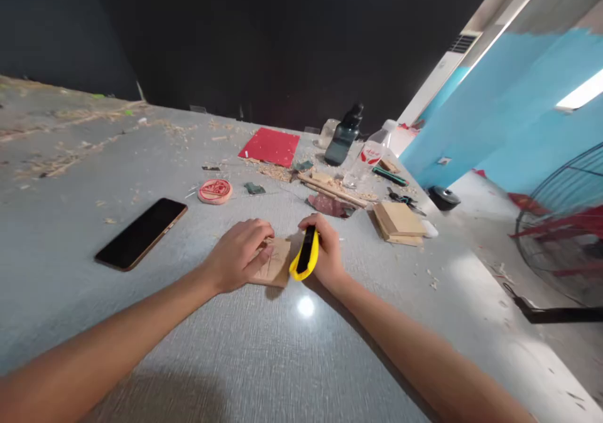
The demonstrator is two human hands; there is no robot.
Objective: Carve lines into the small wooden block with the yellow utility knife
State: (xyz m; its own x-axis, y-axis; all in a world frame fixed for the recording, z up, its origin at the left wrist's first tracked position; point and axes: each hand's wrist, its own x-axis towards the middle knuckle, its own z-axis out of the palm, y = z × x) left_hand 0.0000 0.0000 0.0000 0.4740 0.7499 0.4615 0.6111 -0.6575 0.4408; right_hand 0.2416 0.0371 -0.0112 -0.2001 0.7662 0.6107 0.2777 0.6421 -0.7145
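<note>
My left hand (pixel 245 253) grips a small square wooden board (pixel 277 264) by its left side, thumb across the top face. Thin lines are marked or cut on that face. Wrapped around a yellow-and-black tool handle (pixel 305 256) is my right hand (pixel 327 247), just right of the board. The tool's working end is hidden, so I cannot tell whether it touches the wood. Beyond my hands lie a round red carved piece (pixel 215 191), a crumpled dark green scrap (pixel 255 188) and a dark reddish translucent piece (pixel 330 205).
A phone (pixel 141 233) lies on the left. Further back are a red sheet (pixel 269 146), a dark bottle (pixel 343 137), a clear bottle (pixel 370 156), wooden sticks (pixel 332 190) and shavings. Stacked wooden boards (pixel 399 220) sit at right, near the table edge. A fan (pixel 565 228) stands beyond.
</note>
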